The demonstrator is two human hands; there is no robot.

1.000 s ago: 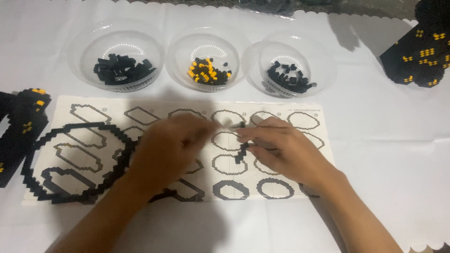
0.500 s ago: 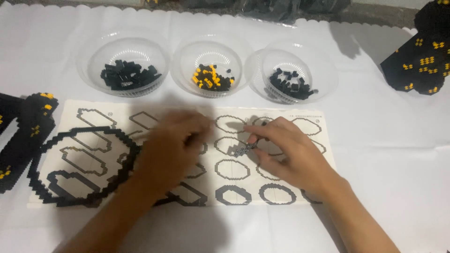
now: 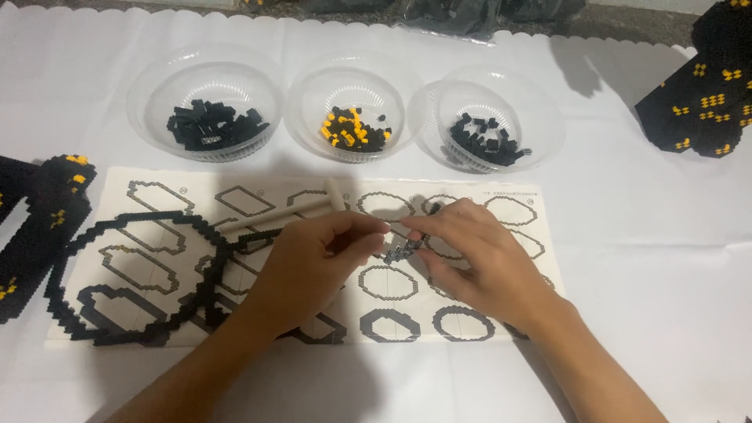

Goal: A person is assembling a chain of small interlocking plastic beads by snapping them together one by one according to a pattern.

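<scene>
A short strip of small black bricks [image 3: 401, 252] is sitting between the two hands, just above the printed pattern sheet [image 3: 513, 205]. The fingers [image 3: 419, 233] of the right hand [image 3: 478, 262] are pinching one end of it from the right, closed on the strip. The left hand [image 3: 313, 262] is meeting it from the other side, its fingers [image 3: 368, 227] pressed together at the strip's near end; whether they are gripping the strip itself or a tiny piece against it cannot be told.

Just above the left fingers a small pale wooden mallet [image 3: 301, 207] is lying on the sheet, its head toward the right. Left of the left hand a large ring of joined black bricks [image 3: 78, 243] is resting on the sheet, covering several of the printed outlines. Below the right fingers more printed oval outlines are showing uncovered.

Well beyond both hands, three clear plastic bowls are standing in a row on the white worktop [image 3: 666, 251]: the left bowl [image 3: 205, 102] holding black bricks, the middle bowl [image 3: 354, 106] black and yellow ones, the right bowl [image 3: 495, 117] black ones. Finished black-and-yellow brick pieces are lying at the far left [image 3: 43, 211] and far right [image 3: 705, 86].
</scene>
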